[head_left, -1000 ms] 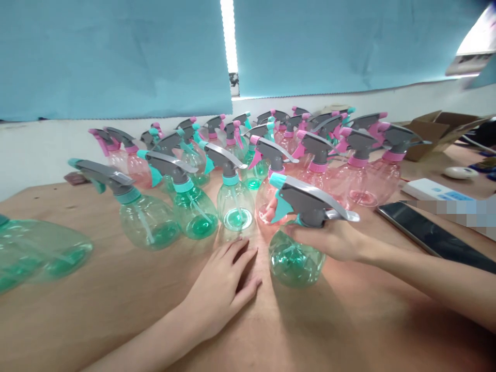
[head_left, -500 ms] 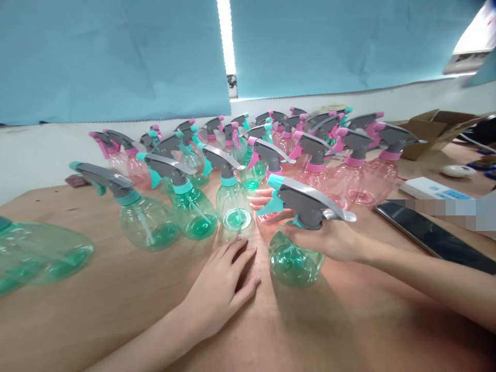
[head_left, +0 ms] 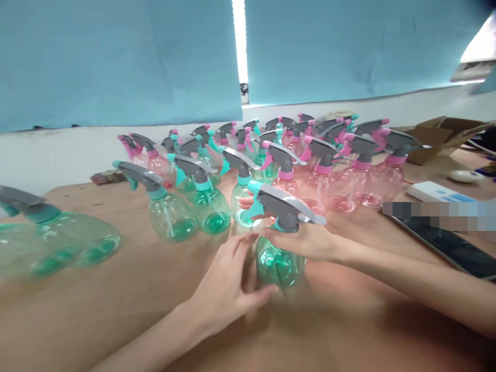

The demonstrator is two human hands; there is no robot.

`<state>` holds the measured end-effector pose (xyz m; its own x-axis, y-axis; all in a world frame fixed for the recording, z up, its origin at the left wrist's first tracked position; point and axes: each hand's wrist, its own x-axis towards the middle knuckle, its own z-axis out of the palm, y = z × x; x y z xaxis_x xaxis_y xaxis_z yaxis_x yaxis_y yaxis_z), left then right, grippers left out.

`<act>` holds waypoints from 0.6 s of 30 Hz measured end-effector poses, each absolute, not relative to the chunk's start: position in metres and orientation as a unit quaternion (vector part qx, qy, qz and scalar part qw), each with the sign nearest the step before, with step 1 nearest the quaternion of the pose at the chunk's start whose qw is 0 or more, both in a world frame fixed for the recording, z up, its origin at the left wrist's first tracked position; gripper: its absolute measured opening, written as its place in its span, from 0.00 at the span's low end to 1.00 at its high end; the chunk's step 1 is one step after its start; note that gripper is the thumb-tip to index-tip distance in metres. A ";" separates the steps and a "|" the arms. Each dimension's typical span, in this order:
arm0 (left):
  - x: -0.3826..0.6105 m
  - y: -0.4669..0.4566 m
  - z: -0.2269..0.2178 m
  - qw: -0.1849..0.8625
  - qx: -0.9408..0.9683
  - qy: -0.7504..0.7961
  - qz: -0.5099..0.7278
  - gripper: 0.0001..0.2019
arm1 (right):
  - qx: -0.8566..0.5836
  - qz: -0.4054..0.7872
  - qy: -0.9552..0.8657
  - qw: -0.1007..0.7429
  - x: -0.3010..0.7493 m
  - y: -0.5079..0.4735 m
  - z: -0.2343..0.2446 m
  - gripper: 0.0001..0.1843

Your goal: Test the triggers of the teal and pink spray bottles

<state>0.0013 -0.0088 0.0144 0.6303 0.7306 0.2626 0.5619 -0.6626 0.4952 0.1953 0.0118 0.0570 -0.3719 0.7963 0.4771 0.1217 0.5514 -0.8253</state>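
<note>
My right hand (head_left: pixel 306 237) is wrapped around the neck of a green spray bottle (head_left: pixel 281 263) with a grey trigger head and turquoise nozzle. The bottle is upright at the front middle, its nozzle pointing left. At its left side is my left hand (head_left: pixel 228 284), fingers apart and curved toward the bottle's body. Whether those fingertips touch the plastic I cannot tell. Just behind stand another green spray bottle (head_left: pixel 212 209) and a pink spray bottle (head_left: pixel 285 178).
Several green and pink spray bottles crowd the wooden table (head_left: pixel 127 320). More green bottles (head_left: pixel 91 240) stand at the left. On the right are a phone (head_left: pixel 445 243), a white box (head_left: pixel 437 191), a white mouse (head_left: pixel 466 176) and an open cardboard box (head_left: pixel 437 134).
The held spray bottle has moved left, closer to my left hand. My left hand has lifted and opened wider toward the bottle. The view has turned slightly left.
</note>
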 end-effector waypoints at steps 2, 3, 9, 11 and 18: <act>-0.007 -0.017 0.022 0.191 0.874 0.373 0.245 0.35 | -0.316 0.344 -0.748 0.472 0.176 0.013 0.052 0.21; -0.013 -0.021 0.025 0.188 0.868 0.383 0.254 0.35 | -0.316 0.336 -0.745 0.481 0.165 0.014 0.050 0.19; -0.062 -0.039 0.028 0.096 0.810 0.493 0.302 0.32 | -0.239 0.336 -0.758 0.505 0.086 0.017 0.054 0.18; -0.081 -0.043 0.031 0.066 0.794 0.526 0.299 0.30 | -0.230 0.341 -0.758 0.506 0.064 0.018 0.059 0.19; -0.144 -0.041 0.039 -0.058 0.765 0.564 0.304 0.25 | -0.238 0.299 -0.796 0.470 0.030 0.024 0.060 0.31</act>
<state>-0.1440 -0.0410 0.0390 0.1785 0.8287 0.5305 0.8994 -0.3561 0.2536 0.0297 0.0236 0.0602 -0.4452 0.6594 0.6058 0.0974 0.7081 -0.6993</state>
